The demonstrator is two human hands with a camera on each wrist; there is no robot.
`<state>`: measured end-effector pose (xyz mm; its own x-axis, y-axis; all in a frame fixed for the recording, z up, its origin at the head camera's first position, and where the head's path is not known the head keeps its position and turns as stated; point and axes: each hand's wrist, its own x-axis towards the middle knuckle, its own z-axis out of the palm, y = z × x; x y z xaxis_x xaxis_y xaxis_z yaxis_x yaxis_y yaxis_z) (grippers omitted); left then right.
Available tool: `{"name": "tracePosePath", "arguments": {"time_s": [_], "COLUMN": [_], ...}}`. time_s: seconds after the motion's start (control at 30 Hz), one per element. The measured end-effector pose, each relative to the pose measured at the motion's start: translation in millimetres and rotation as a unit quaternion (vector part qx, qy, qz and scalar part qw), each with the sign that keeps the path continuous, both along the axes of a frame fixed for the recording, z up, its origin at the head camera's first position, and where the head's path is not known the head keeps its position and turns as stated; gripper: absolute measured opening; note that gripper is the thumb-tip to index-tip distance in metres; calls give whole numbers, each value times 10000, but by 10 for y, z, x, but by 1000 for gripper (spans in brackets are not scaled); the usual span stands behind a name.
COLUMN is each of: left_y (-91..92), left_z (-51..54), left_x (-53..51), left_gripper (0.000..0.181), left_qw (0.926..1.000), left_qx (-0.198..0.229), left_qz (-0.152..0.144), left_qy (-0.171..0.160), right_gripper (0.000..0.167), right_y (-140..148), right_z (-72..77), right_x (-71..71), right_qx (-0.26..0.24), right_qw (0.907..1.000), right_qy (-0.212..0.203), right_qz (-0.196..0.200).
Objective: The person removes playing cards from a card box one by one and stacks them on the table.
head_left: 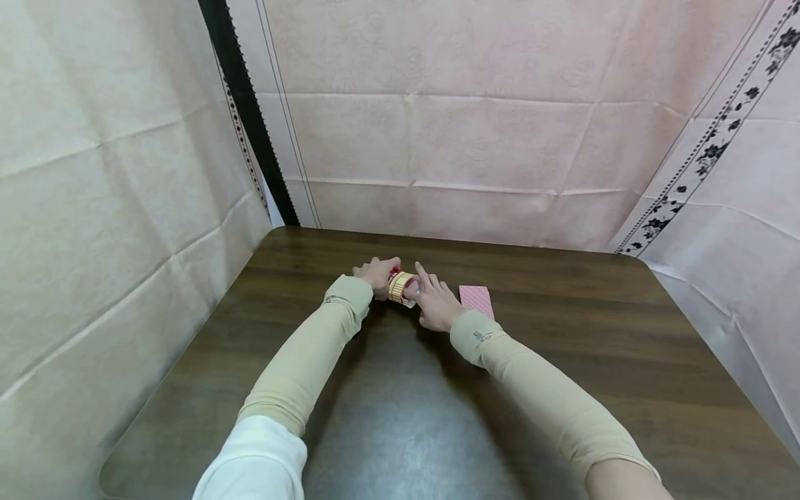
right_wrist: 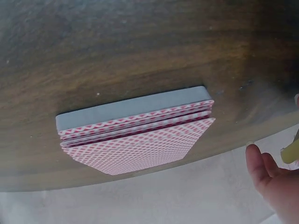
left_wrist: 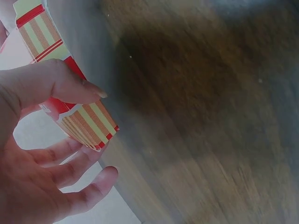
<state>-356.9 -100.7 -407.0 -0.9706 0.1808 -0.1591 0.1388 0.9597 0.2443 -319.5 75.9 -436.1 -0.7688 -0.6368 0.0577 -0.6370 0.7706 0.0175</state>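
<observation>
My left hand (head_left: 377, 276) grips a red, yellow-striped card box (head_left: 400, 286) above the dark table. In the left wrist view, the thumb of the left hand (left_wrist: 42, 140) lies across the box (left_wrist: 96, 123), with fingers behind it. A pink-patterned surface shows at the box's right end in the head view. There my right hand (head_left: 437, 303) is close against the box, index finger extended; whether it grips anything is unclear. A pink-and-white patterned deck (head_left: 476, 300) lies just right of it. The right wrist view shows the deck (right_wrist: 140, 147) slightly fanned, with the right hand (right_wrist: 278, 186) beside it.
The brown wooden table (head_left: 387, 389) has rounded corners, and its far edge is close beyond the hands. Pale creased cloth (head_left: 475, 139) hangs behind and along both sides. A black strip (head_left: 250, 104) runs down the cloth at the back left.
</observation>
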Motion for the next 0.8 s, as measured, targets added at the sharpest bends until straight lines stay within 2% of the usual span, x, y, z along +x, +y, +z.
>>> {"name": "tracePosePath", "arguments": {"time_s": [0.2, 0.43, 0.67, 0.8], "left_y": [-56, -73, -59, -59], "left_z": [5, 0, -18, -6], "left_x": [1, -10, -6, -5], "left_gripper": [53, 52, 54, 52], "left_qw": [9999, 9997, 9996, 9996], "left_qx": [-53, -84, -110, -55], "left_qz": [89, 192, 181, 229], "left_qy": [-47, -130, -185, -185], "right_gripper": [47, 40, 40, 33], "right_y": [41, 71, 80, 86], "right_z": [6, 5, -9, 7], "right_x": [22, 19, 20, 17], "right_qx": [-373, -953, -1126, -1329], "right_qw": [9991, 9937, 9922, 9891], "right_qy": [148, 432, 380, 486], "right_qz": [144, 412, 386, 414]}}
